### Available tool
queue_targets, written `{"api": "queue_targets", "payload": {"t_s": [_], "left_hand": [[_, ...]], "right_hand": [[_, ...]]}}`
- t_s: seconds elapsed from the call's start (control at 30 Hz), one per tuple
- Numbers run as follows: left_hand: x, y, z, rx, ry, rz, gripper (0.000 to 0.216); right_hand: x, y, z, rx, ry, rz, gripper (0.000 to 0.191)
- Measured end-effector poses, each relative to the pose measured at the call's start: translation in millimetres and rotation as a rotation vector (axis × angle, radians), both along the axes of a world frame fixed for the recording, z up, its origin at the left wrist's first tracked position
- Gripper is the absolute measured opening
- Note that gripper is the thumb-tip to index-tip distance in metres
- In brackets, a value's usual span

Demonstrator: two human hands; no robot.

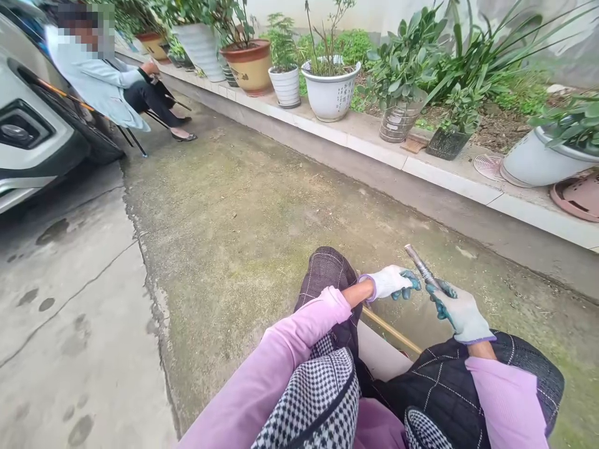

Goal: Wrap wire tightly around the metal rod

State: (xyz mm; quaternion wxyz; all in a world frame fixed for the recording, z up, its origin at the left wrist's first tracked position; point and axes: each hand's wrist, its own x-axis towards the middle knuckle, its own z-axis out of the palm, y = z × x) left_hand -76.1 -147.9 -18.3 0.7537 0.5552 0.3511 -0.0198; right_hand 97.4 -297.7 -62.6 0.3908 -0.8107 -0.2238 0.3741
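Note:
Both my hands wear white gloves with blue-green fingertips. My right hand (461, 312) rests above my right knee, its fingers wrapped round a short grey metal rod (420, 264) that points up and to the left. My left hand (393, 282) hovers just left of the rod, over my left knee, with its fingers curled and nothing visible in them. A thin wooden stick (392, 331) runs diagonally between my knees, below both hands. My sleeves are pink.
A raised tiled ledge (374, 146) along the back carries several potted plants, among them a white pot (330, 93) and a brown one (251, 65). Another person (107, 81) sits at the far left beside a white car (28, 125). The ground is mossy concrete.

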Motion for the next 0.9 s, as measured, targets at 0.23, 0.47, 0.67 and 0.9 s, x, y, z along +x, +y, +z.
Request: {"api": "queue_targets", "payload": {"t_s": [0.23,0.47,0.67,0.9], "left_hand": [[3,-1,-20.4,0.084,0.05,0.005,0.019],[-9,4,-7.5,-0.082,-0.017,-0.128,0.017],[-9,4,-13.1,-0.045,0.032,-0.092,0.023],[-1,7,-22.0,-0.014,0.098,0.006,0.017]], "right_hand": [[-14,-10,19.6,0.105,0.312,0.101,0.062],[-19,-29,28.0,0.071,0.519,0.232,0.061],[-23,-20,26.2,0.077,0.405,0.308,0.064],[-17,-8,7.4,0.024,-0.301,0.33,0.043]]}}
